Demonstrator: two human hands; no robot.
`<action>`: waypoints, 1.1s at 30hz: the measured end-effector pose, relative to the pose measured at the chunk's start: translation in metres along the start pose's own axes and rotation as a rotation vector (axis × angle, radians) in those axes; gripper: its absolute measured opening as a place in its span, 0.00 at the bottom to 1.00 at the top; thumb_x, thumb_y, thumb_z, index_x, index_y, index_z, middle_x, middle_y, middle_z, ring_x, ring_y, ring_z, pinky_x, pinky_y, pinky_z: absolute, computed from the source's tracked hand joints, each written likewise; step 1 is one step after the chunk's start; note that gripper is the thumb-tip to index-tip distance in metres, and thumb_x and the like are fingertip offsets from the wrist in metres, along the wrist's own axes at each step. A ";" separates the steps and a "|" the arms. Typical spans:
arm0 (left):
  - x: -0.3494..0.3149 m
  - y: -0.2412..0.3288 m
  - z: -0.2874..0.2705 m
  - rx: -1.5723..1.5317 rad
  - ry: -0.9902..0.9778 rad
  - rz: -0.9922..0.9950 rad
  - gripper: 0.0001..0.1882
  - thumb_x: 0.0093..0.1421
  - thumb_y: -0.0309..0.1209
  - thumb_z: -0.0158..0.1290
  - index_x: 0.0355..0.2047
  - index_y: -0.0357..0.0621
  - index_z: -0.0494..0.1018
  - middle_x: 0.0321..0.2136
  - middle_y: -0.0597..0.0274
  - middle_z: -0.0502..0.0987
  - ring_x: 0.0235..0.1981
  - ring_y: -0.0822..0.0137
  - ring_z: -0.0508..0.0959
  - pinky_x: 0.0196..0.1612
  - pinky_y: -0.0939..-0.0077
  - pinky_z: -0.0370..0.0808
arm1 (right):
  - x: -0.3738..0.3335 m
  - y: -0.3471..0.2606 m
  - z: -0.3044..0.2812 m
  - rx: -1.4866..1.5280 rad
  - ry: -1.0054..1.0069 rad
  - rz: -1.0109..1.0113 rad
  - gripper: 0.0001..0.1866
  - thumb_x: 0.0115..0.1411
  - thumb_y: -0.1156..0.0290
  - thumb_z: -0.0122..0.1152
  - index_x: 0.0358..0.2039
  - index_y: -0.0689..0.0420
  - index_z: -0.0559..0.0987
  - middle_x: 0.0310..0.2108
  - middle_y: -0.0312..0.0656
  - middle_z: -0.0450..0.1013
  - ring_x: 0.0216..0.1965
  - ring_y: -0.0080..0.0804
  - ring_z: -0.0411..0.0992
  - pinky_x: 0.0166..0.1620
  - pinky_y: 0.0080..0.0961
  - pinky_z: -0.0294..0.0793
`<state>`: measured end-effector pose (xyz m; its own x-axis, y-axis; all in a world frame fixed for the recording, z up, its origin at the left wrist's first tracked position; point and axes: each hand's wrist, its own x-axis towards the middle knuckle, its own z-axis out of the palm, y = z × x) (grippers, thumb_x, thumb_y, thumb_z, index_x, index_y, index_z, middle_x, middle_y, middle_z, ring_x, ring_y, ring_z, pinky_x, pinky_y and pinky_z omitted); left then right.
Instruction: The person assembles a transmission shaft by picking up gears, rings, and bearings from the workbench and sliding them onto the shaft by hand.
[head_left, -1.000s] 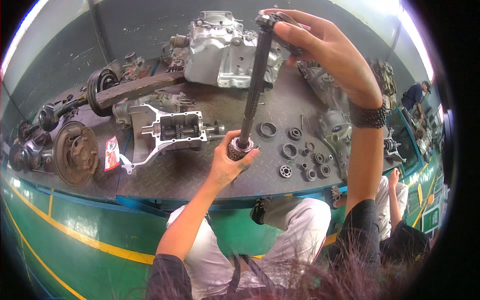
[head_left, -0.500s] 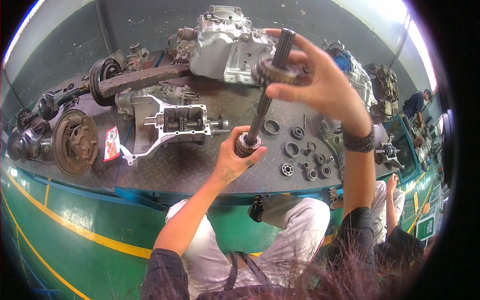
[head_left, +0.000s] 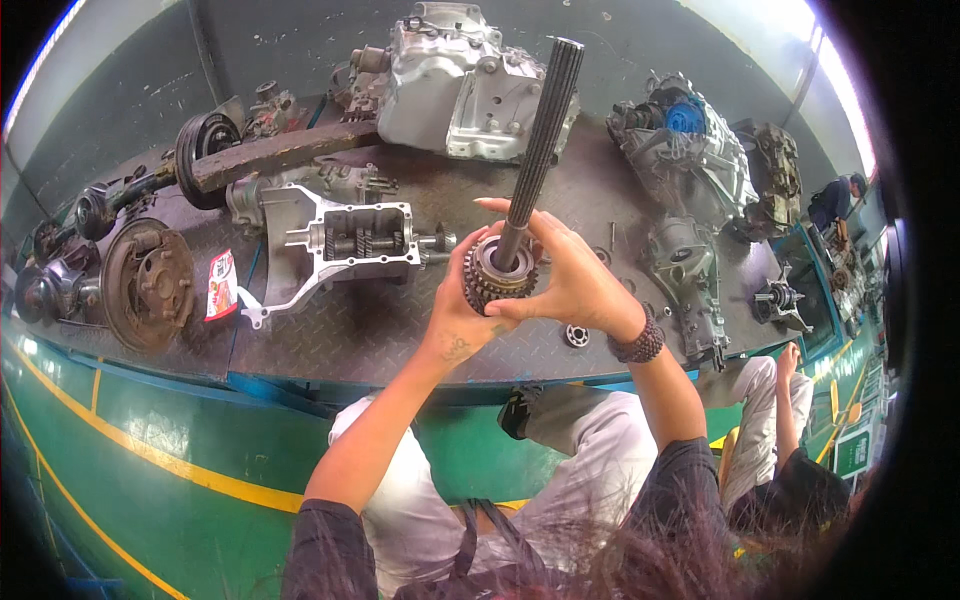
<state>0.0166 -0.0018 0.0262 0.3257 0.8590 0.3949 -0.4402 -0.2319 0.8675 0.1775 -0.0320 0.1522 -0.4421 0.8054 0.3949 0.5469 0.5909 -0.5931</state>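
Observation:
A long splined shaft (head_left: 545, 130) stands tilted above the bench, its top leaning a little right. Around its lower part sits a toothed gear (head_left: 492, 292), with a smooth collar inside it. My left hand (head_left: 452, 310) is closed round the left side of this stack; what its fingers grip underneath is hidden. Against the gear's right side, my right hand (head_left: 580, 280) wraps it, thumb on the near rim and fingers behind the shaft. A small bearing (head_left: 576, 336) lies on the bench below my right hand, and other loose rings are mostly covered by that hand.
An opened gearbox housing (head_left: 370, 235) lies left on the metal bench (head_left: 330, 345), beside a red-and-white packet (head_left: 221, 285) and a rusty brake drum (head_left: 150, 285). A large silver casing (head_left: 440, 90) stands behind; more housings (head_left: 685, 270) are at right. Another person's arm (head_left: 787, 400) shows at right.
The gear has come down the shaft in my right hand, from near its top to its lower part. My right hand now meets my left there.

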 end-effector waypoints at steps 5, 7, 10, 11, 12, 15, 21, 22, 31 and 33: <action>0.001 -0.010 -0.003 0.159 -0.011 0.014 0.57 0.41 0.23 0.71 0.70 0.47 0.53 0.58 0.57 0.74 0.57 0.66 0.77 0.59 0.67 0.75 | 0.000 0.012 -0.001 0.082 -0.120 -0.040 0.48 0.49 0.59 0.80 0.68 0.54 0.66 0.58 0.49 0.74 0.61 0.47 0.72 0.64 0.40 0.68; 0.003 -0.012 -0.002 0.183 0.000 0.041 0.58 0.41 0.24 0.72 0.71 0.46 0.53 0.58 0.57 0.73 0.57 0.65 0.77 0.60 0.67 0.75 | 0.000 0.011 -0.004 0.132 -0.148 -0.007 0.47 0.50 0.59 0.80 0.68 0.55 0.66 0.60 0.49 0.73 0.62 0.46 0.71 0.65 0.39 0.68; 0.003 -0.013 -0.002 0.138 0.017 0.087 0.59 0.40 0.26 0.75 0.71 0.46 0.52 0.60 0.56 0.72 0.58 0.64 0.76 0.62 0.67 0.74 | 0.003 0.010 -0.005 0.150 -0.236 0.090 0.54 0.46 0.60 0.84 0.71 0.55 0.63 0.67 0.47 0.65 0.66 0.38 0.66 0.68 0.37 0.64; 0.003 -0.013 0.000 0.055 0.012 0.108 0.60 0.41 0.28 0.76 0.71 0.46 0.51 0.61 0.55 0.70 0.58 0.63 0.75 0.62 0.67 0.73 | 0.000 0.012 -0.005 0.112 -0.197 0.017 0.55 0.47 0.61 0.83 0.72 0.55 0.60 0.64 0.50 0.68 0.64 0.40 0.69 0.67 0.38 0.65; 0.004 -0.012 0.000 0.049 0.010 0.106 0.60 0.41 0.28 0.76 0.71 0.46 0.51 0.61 0.55 0.70 0.58 0.63 0.75 0.62 0.67 0.73 | -0.002 0.015 -0.004 0.074 -0.161 -0.057 0.56 0.49 0.61 0.81 0.73 0.55 0.57 0.61 0.52 0.72 0.62 0.43 0.71 0.65 0.38 0.67; 0.000 0.000 0.002 0.109 -0.040 0.103 0.67 0.41 0.30 0.78 0.74 0.48 0.44 0.63 0.53 0.67 0.62 0.61 0.73 0.64 0.66 0.72 | -0.005 0.024 -0.011 0.260 -0.233 0.032 0.61 0.46 0.63 0.83 0.75 0.54 0.54 0.66 0.48 0.66 0.66 0.37 0.66 0.69 0.38 0.61; -0.001 0.006 -0.008 0.118 -0.146 -0.014 0.75 0.41 0.29 0.78 0.75 0.56 0.32 0.65 0.48 0.64 0.66 0.56 0.68 0.68 0.55 0.67 | -0.009 0.020 -0.005 0.358 -0.257 0.094 0.55 0.44 0.71 0.82 0.71 0.58 0.61 0.65 0.44 0.67 0.67 0.34 0.64 0.71 0.36 0.58; -0.002 0.003 -0.011 0.085 -0.156 -0.028 0.75 0.40 0.28 0.79 0.75 0.57 0.31 0.65 0.47 0.64 0.67 0.56 0.67 0.69 0.54 0.66 | -0.008 0.021 -0.003 0.362 -0.260 0.092 0.55 0.44 0.71 0.82 0.71 0.58 0.61 0.65 0.44 0.67 0.67 0.34 0.64 0.71 0.36 0.58; -0.002 -0.005 -0.006 -0.060 -0.195 -0.093 0.57 0.45 0.24 0.73 0.71 0.47 0.51 0.60 0.62 0.69 0.61 0.65 0.70 0.65 0.66 0.69 | -0.008 0.030 0.001 0.411 -0.267 0.099 0.49 0.46 0.73 0.82 0.68 0.58 0.65 0.64 0.42 0.68 0.64 0.31 0.66 0.69 0.34 0.63; -0.002 -0.004 -0.005 -0.040 -0.186 -0.106 0.56 0.45 0.25 0.73 0.71 0.47 0.51 0.59 0.62 0.69 0.61 0.65 0.71 0.64 0.66 0.70 | -0.008 0.028 0.000 0.393 -0.264 0.111 0.48 0.47 0.73 0.82 0.68 0.57 0.66 0.64 0.42 0.68 0.64 0.31 0.66 0.69 0.34 0.63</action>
<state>0.0132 -0.0005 0.0207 0.5195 0.7777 0.3540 -0.4268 -0.1228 0.8960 0.1967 -0.0220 0.1321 -0.5893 0.7933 0.1530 0.3135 0.3990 -0.8617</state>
